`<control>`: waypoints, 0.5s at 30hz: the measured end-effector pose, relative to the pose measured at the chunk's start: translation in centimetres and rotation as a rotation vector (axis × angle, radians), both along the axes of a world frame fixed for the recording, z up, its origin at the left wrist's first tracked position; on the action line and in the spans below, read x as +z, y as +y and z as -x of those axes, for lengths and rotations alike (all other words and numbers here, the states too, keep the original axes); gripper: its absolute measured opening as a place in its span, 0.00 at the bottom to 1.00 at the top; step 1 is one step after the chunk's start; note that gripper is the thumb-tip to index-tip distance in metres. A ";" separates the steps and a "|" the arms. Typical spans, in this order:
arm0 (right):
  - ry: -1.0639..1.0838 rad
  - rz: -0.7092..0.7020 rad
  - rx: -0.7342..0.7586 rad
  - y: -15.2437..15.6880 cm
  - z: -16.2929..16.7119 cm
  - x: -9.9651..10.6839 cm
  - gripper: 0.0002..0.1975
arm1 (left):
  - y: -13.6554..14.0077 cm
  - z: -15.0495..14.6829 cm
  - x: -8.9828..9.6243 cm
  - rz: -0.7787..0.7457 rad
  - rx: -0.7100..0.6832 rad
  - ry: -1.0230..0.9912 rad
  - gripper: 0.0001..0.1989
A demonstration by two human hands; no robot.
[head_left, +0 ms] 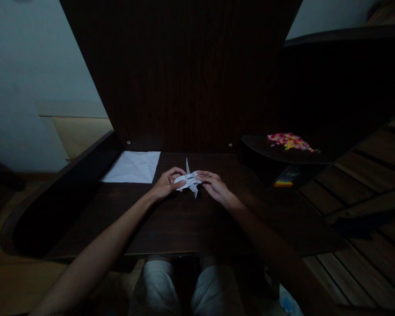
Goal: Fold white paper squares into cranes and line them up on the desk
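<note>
At left on the tabletop, a creased sheet. Then, pinched in the left hand, folded paper over the tabletop, gripped on its other side by the right hand. Farther right, colourful bits on a shelf.

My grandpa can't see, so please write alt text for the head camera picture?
A person's left hand and right hand hold a folded white paper shape over a dark desk. A creased white sheet lies at the left, and small colorful pieces sit on a shelf at the right.
</note>
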State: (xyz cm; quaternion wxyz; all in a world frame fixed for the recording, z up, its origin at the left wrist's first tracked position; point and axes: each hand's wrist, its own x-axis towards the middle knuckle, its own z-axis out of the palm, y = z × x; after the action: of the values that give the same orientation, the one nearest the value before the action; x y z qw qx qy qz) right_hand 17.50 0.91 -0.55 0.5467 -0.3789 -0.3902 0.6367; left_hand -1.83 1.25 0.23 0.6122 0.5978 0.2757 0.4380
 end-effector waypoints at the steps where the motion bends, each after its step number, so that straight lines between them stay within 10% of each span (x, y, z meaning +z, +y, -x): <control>1: -0.001 -0.004 0.009 0.0 0.0 0.0 0.09 | 0.0 0.1 0.1 0.003 -0.010 0.008 0.20; 15: 0.019 -0.018 0.013 -0.1 -0.1 0.1 0.11 | -0.1 0.0 0.2 0.007 0.008 -0.002 0.20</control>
State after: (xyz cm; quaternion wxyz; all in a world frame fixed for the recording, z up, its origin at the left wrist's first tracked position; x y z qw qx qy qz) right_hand 17.56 0.85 -0.48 0.5496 -0.3650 -0.3931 0.6404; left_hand -1.83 1.12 0.39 0.6129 0.5940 0.2790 0.4401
